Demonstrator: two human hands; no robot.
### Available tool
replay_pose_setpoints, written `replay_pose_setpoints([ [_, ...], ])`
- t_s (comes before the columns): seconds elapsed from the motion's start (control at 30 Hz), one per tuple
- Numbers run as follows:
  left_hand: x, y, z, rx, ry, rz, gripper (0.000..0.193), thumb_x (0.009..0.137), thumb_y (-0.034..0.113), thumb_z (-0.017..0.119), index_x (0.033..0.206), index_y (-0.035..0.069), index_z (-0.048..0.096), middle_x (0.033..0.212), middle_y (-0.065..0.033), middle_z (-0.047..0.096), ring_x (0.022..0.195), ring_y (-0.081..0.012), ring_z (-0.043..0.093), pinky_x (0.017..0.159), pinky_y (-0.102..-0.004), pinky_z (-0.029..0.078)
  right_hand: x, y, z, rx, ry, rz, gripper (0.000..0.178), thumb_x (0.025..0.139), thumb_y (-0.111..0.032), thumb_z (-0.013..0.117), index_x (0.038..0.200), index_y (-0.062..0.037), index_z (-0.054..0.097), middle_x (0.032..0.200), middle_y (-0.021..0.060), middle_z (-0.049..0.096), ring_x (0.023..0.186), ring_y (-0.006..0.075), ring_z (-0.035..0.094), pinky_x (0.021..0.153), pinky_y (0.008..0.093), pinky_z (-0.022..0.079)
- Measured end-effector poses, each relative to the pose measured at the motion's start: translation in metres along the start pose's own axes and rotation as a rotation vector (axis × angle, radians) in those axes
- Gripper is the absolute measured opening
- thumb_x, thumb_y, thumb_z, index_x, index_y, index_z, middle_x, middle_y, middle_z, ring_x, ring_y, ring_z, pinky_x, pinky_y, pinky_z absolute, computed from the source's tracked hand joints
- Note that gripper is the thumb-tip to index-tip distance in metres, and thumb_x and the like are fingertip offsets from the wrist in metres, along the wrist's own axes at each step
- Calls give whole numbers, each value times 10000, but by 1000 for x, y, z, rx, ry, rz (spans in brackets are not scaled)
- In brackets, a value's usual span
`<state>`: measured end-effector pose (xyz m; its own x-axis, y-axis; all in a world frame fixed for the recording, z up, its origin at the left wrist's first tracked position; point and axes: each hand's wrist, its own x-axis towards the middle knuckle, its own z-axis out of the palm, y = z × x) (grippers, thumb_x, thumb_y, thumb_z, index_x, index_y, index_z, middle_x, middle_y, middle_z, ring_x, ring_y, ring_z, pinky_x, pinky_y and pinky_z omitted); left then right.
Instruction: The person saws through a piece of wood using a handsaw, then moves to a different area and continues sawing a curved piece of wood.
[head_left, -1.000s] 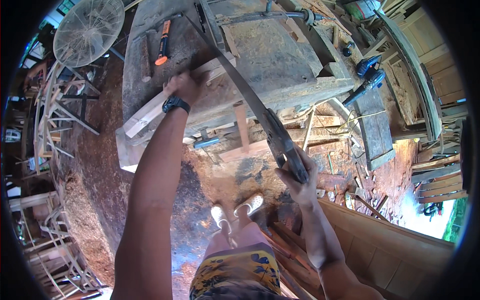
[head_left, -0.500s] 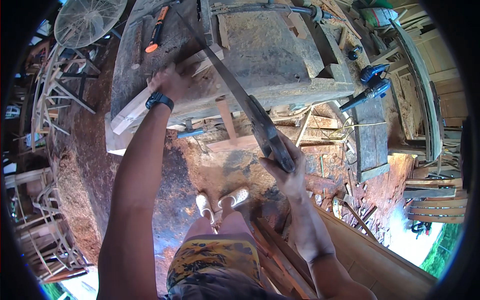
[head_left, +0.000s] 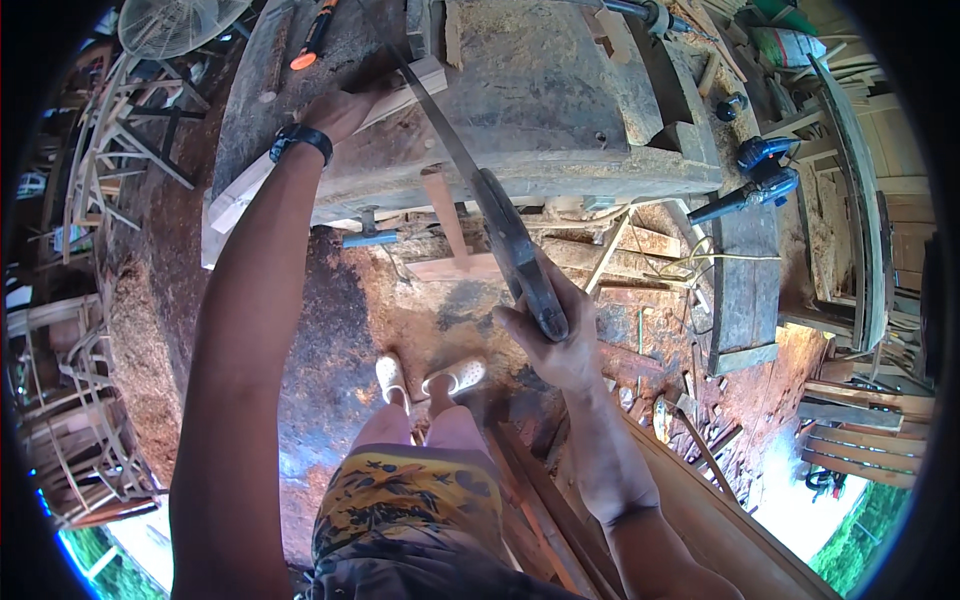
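Observation:
My right hand (head_left: 562,345) is closed round the dark handle of a handsaw (head_left: 512,235). The long thin blade slants up and left across a pale length of wood (head_left: 243,195), close to its right end. That wood lies at a slant on a worn workbench (head_left: 520,90). My left hand (head_left: 338,112), with a dark watch at the wrist, presses over the middle of the wood. Its fingers curl over the far side in shadow and are partly hidden. Whether the blade has cut into the wood I cannot make out.
An orange-and-black hand tool (head_left: 312,45) lies on the bench beyond my left hand. Blue power tools (head_left: 765,180) rest at the right. A fan (head_left: 180,22) stands far left, near wooden frames (head_left: 130,130). Long boards (head_left: 720,500) lie beside me at lower right.
My view has tilted, so the bench sits higher in the picture. The saw handle has come slightly back toward me and left. My left hand stays on the wood.

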<state>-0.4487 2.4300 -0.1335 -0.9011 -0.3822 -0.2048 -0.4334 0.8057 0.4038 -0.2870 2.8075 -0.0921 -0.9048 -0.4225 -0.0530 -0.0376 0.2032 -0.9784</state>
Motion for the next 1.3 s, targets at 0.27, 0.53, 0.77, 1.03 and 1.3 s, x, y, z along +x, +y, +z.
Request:
replay_pose_setpoints([
  [0.27, -1, -4, 15, 39, 123, -2, 1075, 767, 900, 490, 1385, 27, 597, 1446, -289, 529, 1378, -409, 489, 1136, -437, 382, 2, 9, -2, -47, 13, -35, 684, 809, -89, 738, 1443, 17, 505, 745, 88, 683, 591, 141, 659, 570, 307, 511],
  [0.53, -20, 10, 10, 28, 165, -11, 1101, 739, 925, 492, 1385, 40, 602, 1443, -261, 547, 1369, -377, 507, 1152, -440, 369, -36, 3, -14, -117, 50, -126, 682, 803, -68, 730, 1434, 57, 506, 676, 66, 654, 534, 93, 599, 495, 264, 454],
  [0.77, -19, 11, 8, 122, 160, -44, 1118, 710, 951, 499, 1401, 77, 600, 1445, -224, 562, 1365, -364, 515, 1138, -440, 390, -2, 9, 1, -15, 69, -75, 620, 800, -43, 722, 1384, 51, 538, 708, 47, 662, 567, 96, 580, 524, 274, 457],
  [1.03, -21, 14, 5, 60, 127, -73, 1119, 717, 943, 499, 1415, 73, 585, 1467, -224, 540, 1385, -371, 493, 1158, -419, 371, -2, 24, 3, -249, 24, -223, 638, 821, -55, 709, 1425, 34, 522, 1084, 212, 730, 579, 123, 640, 516, 280, 504],
  [1.3, -20, 11, 7, 34, 119, -72, 925, 735, 921, 508, 1394, 282, 624, 1481, -193, 538, 1382, -340, 502, 1155, -400, 377, -33, 12, -11, -122, 11, -214, 647, 805, -13, 652, 1439, 3, 524, 1122, 249, 718, 619, 157, 688, 535, 267, 536],
])
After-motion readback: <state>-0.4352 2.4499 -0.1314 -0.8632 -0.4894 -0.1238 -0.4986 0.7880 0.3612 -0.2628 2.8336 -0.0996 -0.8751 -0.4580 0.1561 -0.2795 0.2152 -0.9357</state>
